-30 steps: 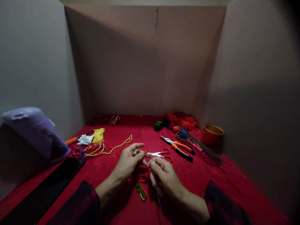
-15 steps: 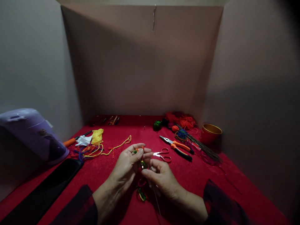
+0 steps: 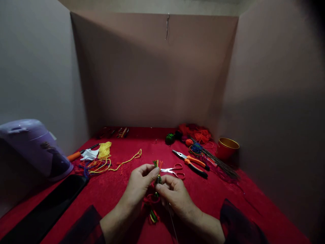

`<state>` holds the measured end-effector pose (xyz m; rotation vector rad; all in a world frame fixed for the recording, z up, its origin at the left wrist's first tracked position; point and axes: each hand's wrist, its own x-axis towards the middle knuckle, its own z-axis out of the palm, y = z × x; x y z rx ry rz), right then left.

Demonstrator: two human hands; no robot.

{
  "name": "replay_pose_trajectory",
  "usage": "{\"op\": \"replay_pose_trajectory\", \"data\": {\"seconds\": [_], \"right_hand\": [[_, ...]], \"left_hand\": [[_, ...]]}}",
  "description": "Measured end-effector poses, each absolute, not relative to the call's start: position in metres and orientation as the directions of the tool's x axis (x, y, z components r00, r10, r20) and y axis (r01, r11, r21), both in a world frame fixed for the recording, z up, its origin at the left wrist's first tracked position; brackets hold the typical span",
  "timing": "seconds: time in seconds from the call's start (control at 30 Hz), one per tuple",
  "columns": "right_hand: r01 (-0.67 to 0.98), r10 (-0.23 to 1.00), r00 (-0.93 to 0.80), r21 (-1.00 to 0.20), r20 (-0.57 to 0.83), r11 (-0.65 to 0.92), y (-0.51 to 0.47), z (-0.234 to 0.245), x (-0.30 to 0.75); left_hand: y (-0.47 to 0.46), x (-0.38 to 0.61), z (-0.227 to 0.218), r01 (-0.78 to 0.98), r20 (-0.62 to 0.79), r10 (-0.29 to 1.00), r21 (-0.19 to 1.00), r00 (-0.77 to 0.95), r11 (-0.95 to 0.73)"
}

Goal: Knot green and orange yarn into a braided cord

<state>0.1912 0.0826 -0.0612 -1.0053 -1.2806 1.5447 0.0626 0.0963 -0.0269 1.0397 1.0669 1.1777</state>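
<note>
My left hand [image 3: 141, 184] and my right hand [image 3: 175, 195] meet over the red cloth [image 3: 119, 189], both pinched on a small bundle of green, orange and yellow yarn [image 3: 156, 173]. More of the yarn hangs below the hands [image 3: 153, 214]. A thin metal wire [image 3: 172, 222] runs from under my right hand toward me. Small orange-handled scissors [image 3: 175, 170] lie just beyond the fingers.
Orange-handled pliers [image 3: 191, 162], a bunch of thin wires [image 3: 219, 164], orange and blue yarn [image 3: 199, 137] and a gold-rimmed cup [image 3: 228, 146] sit at the right. Yellow yarn [image 3: 105, 152] and a purple container [image 3: 33, 145] lie left. A black strip [image 3: 48, 210] lies near left. Cardboard walls enclose the back.
Both hands closed in on each other and drew slightly nearer me. The yarn bundle now stands upright between the fingertips. The wire end that stood above my right hand is gone from view.
</note>
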Motion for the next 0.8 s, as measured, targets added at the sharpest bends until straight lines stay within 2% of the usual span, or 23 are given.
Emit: {"op": "replay_pose_trajectory", "data": {"seconds": [0.13, 0.33, 0.47, 0.53, 0.67, 0.8], "right_hand": [[-0.122, 0.951, -0.309, -0.99, -0.028, -0.069, 0.081, -0.061, 0.19], [-0.092, 0.959, -0.282, -0.994, -0.027, -0.056, 0.081, -0.063, 0.189], [-0.136, 0.956, -0.29, -0.986, -0.049, -0.092, 0.083, -0.065, 0.19], [-0.17, 0.971, -0.232, -0.98, -0.059, -0.1, 0.083, -0.065, 0.191], [-0.225, 0.996, -0.084, -0.974, 0.014, -0.005, 0.081, -0.06, 0.195], [-0.215, 0.978, -0.208, -0.976, 0.024, -0.021, 0.075, -0.056, 0.195]], "left_hand": [[0.093, 0.067, -0.028, -0.205, -0.082, 0.996, 0.975, 0.041, 0.088], [0.093, 0.067, -0.025, -0.194, -0.118, 0.987, 0.971, 0.106, 0.137], [0.095, 0.063, -0.022, -0.225, -0.119, 0.982, 0.963, 0.15, 0.151], [0.097, 0.061, -0.021, -0.214, -0.123, 0.986, 0.966, 0.117, 0.145], [0.101, 0.058, -0.023, -0.171, -0.132, 0.99, 0.975, 0.056, 0.139], [0.104, 0.057, -0.028, -0.162, -0.13, 0.989, 0.977, 0.064, 0.139]]}}
